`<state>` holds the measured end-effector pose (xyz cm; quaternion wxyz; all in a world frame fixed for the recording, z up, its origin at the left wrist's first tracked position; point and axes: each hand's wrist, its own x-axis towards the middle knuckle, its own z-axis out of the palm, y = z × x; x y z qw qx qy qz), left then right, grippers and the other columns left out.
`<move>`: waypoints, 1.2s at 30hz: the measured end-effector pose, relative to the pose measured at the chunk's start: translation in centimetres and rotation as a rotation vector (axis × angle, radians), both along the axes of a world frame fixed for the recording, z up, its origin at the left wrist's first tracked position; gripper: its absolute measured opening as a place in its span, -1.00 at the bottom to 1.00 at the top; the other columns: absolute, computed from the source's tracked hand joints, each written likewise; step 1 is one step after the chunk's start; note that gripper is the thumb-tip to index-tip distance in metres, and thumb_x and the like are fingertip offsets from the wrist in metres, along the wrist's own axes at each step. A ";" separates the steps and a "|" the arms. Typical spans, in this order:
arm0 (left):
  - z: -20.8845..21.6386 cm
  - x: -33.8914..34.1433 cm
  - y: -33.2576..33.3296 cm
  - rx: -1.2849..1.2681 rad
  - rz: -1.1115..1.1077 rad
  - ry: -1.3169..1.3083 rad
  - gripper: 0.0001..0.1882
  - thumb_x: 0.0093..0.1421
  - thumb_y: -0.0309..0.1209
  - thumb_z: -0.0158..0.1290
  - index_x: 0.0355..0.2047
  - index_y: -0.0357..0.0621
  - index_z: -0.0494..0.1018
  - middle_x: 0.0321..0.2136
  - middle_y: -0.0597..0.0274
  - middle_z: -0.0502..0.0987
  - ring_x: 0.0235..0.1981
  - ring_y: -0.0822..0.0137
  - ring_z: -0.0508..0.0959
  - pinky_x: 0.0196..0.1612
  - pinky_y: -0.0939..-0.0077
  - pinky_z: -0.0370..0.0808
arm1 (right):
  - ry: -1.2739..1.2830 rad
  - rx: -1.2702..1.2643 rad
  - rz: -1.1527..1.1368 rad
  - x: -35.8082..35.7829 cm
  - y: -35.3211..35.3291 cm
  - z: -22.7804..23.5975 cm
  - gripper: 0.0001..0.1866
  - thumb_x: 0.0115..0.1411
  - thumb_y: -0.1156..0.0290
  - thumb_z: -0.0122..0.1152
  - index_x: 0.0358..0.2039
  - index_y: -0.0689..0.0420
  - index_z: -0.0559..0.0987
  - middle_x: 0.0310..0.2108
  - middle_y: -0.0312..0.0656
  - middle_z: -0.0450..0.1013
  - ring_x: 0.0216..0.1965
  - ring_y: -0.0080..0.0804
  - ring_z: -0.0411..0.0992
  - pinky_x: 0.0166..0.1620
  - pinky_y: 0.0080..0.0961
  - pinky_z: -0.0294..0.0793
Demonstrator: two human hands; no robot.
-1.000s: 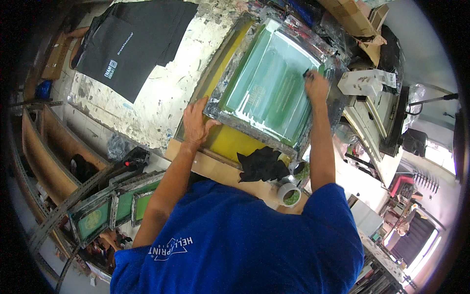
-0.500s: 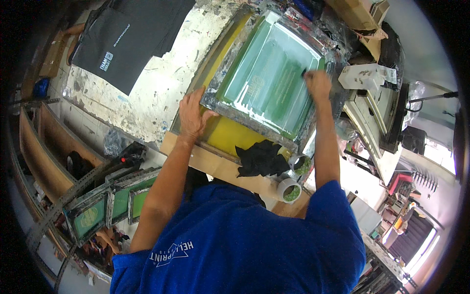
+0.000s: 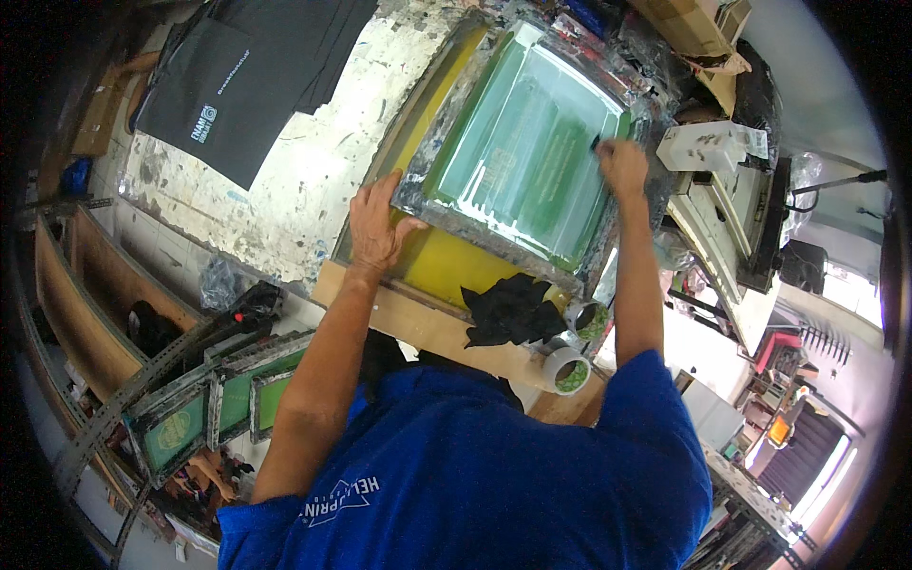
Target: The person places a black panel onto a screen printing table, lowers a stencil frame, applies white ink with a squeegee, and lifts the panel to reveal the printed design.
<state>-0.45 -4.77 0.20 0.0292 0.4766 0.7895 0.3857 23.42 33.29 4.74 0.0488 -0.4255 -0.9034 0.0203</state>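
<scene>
A green printing screen point(image 3: 508, 142) in a stained frame lies tilted on a larger yellow framed screen point(image 3: 442, 261). White streaks cover much of its wet-looking mesh, with pale lettering visible beneath. My left hand point(image 3: 377, 228) is at the green screen's near left corner, thumb and fingers on either side of it. Over the right side of the mesh, my right hand point(image 3: 624, 168) is closed on a small dark piece point(image 3: 597, 142), mostly hidden by the fingers. Crumpled black cloth point(image 3: 513, 309) lies on the near edge of the yellow screen.
Two tape rolls, one white point(image 3: 567, 370), stand near the cloth. Printed black sheets point(image 3: 237, 95) lie on the paint-spotted table point(image 3: 285, 214) at left. A translucent container point(image 3: 708, 149) stands right of my right hand. More framed screens point(image 3: 176, 427) lean at lower left.
My right hand has shifted slightly right, still at the right side of the mesh. My left hand stays at the screen's corner. The whole view has moved a little.
</scene>
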 end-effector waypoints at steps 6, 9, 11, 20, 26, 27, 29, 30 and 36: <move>0.2 -0.1 -0.2 -0.016 0.012 -0.025 -0.05 0.06 0.27 0.10 0.26 -0.21 0.32 0.09 0.02 0.47 0.03 -0.02 0.42 0.08 0.10 0.31 | 0.019 -0.211 0.229 -0.1 -3.9 0.8 -0.86 0.07 0.38 0.25 -0.39 0.06 0.72 -0.37 -0.03 0.60 -0.28 0.00 0.59 -0.15 -0.16 0.55; 0.1 0.0 -0.5 -0.068 0.026 -0.051 -0.04 0.06 0.29 0.09 0.26 -0.20 0.32 0.10 0.01 0.45 0.06 -0.04 0.40 0.10 0.08 0.31 | 0.023 -0.471 0.392 1.5 -12.1 2.3 -0.88 0.06 0.44 0.28 -0.38 0.11 0.71 -0.31 -0.05 0.59 -0.22 -0.01 0.56 -0.11 -0.20 0.52; -0.5 -0.2 -0.8 -0.043 0.035 -0.030 -0.04 0.06 0.30 0.08 0.26 -0.19 0.32 0.10 -0.01 0.45 0.06 -0.04 0.40 0.10 0.09 0.31 | 0.035 -0.496 0.433 1.1 -13.0 2.2 -0.90 0.07 0.45 0.29 -0.39 0.12 0.71 -0.30 -0.08 0.58 -0.20 -0.05 0.56 -0.09 -0.21 0.52; -0.2 0.0 -0.3 -0.042 0.008 -0.013 -0.04 0.06 0.32 0.06 0.27 -0.18 0.33 0.09 -0.03 0.43 0.05 -0.04 0.40 0.10 0.08 0.31 | 0.199 -0.249 0.159 -3.7 1.8 -1.5 -0.75 0.10 0.30 0.30 -0.25 0.15 0.71 -0.33 -0.03 0.64 -0.28 -0.19 0.63 -0.17 -0.34 0.54; -0.7 0.0 -0.8 -0.062 0.049 0.008 -0.04 0.05 0.32 0.05 0.26 -0.18 0.34 0.09 -0.03 0.43 0.03 -0.03 0.41 0.09 0.09 0.32 | 0.136 -0.498 0.481 -2.1 -11.2 -0.1 -0.83 0.08 0.36 0.26 -0.33 0.08 0.71 -0.28 -0.08 0.59 -0.15 -0.06 0.55 -0.07 -0.23 0.52; -0.5 0.2 -0.6 -0.053 0.042 0.010 -0.04 0.05 0.32 0.05 0.26 -0.18 0.34 0.09 -0.03 0.43 0.02 -0.03 0.41 0.09 0.08 0.32 | 0.263 -0.283 0.462 -2.4 -8.8 -1.9 -0.84 0.09 0.37 0.26 -0.32 0.07 0.71 -0.29 -0.08 0.56 -0.16 -0.07 0.54 -0.09 -0.21 0.52; -0.3 0.0 -0.4 -0.061 0.016 -0.029 -0.02 0.06 0.33 0.07 0.27 -0.18 0.32 0.10 -0.08 0.41 0.06 -0.07 0.41 0.11 0.06 0.30 | 0.299 -0.250 0.207 -5.2 -2.6 -1.9 -0.84 0.11 0.36 0.27 -0.31 0.06 0.71 -0.30 -0.08 0.56 -0.18 -0.05 0.54 -0.11 -0.19 0.52; -0.2 0.0 -0.2 -0.064 -0.002 -0.047 -0.02 0.06 0.33 0.07 0.28 -0.18 0.30 0.11 -0.11 0.41 0.08 -0.09 0.40 0.13 0.05 0.29 | 0.323 -0.154 0.158 -6.0 0.9 -2.2 -0.84 0.11 0.34 0.30 -0.31 0.05 0.72 -0.27 -0.08 0.56 -0.20 -0.04 0.55 -0.12 -0.20 0.51; -0.4 -0.1 -0.6 -0.065 0.023 -0.041 -0.01 0.05 0.34 0.06 0.28 -0.17 0.31 0.09 -0.09 0.41 0.06 -0.09 0.41 0.11 0.06 0.29 | 0.334 -0.322 0.210 -7.2 -0.6 -1.7 -0.83 0.07 0.48 0.29 -0.28 0.14 0.70 -0.33 0.00 0.58 -0.25 -0.02 0.57 -0.14 -0.27 0.53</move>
